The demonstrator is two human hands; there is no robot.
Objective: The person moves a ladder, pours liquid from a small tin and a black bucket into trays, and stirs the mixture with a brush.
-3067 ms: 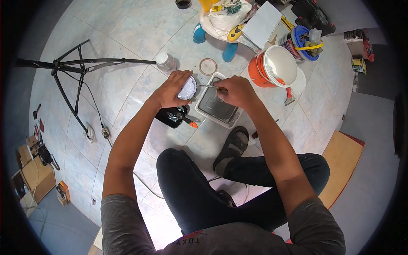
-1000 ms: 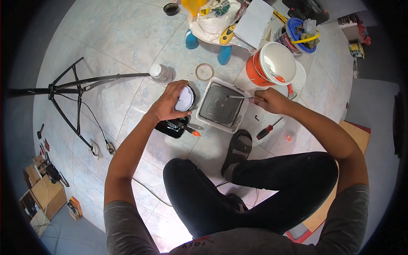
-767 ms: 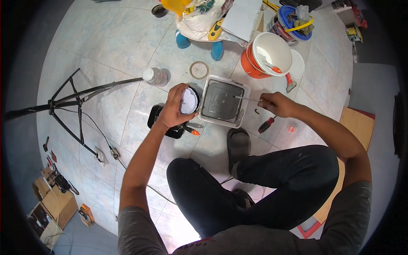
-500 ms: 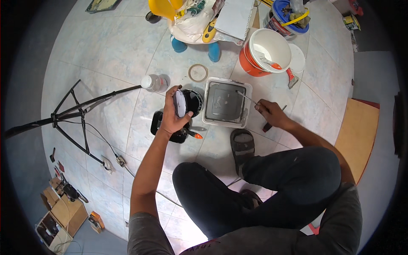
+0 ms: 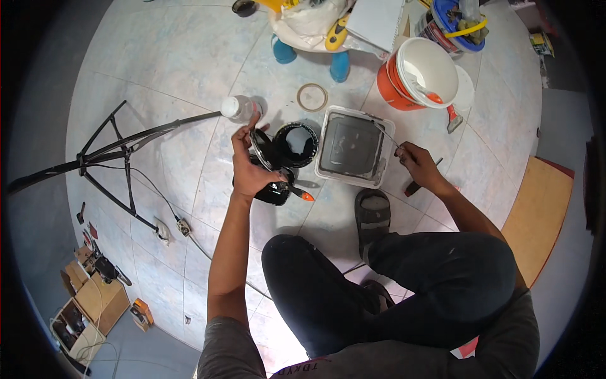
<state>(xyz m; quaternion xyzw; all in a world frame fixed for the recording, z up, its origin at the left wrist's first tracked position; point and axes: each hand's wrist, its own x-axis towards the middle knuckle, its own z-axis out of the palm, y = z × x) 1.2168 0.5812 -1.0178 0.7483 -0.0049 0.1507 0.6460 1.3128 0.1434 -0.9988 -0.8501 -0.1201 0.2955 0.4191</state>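
Tiled floor [image 5: 164, 69]; left fingers [image 5: 240, 140] clasp round lid [image 5: 266, 150]; right fingers [image 5: 411, 152] pinch slim metal rod [image 5: 386, 132].

Lid [image 5: 266, 151], underside: glossy black; liquid [image 5: 298, 141]: glossy, wet-looking — square tub [image 5: 347, 179]: plastic, matt grey inside; bucket [image 5: 391, 88]: smooth plastic; notepad [image 5: 375, 22]: matt paper — floor tiles [image 5: 158, 63]: smooth, glossy

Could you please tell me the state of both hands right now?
Left hand: closed on a round lid, tilted beside the open dark can.
Right hand: closed around a thin tool.
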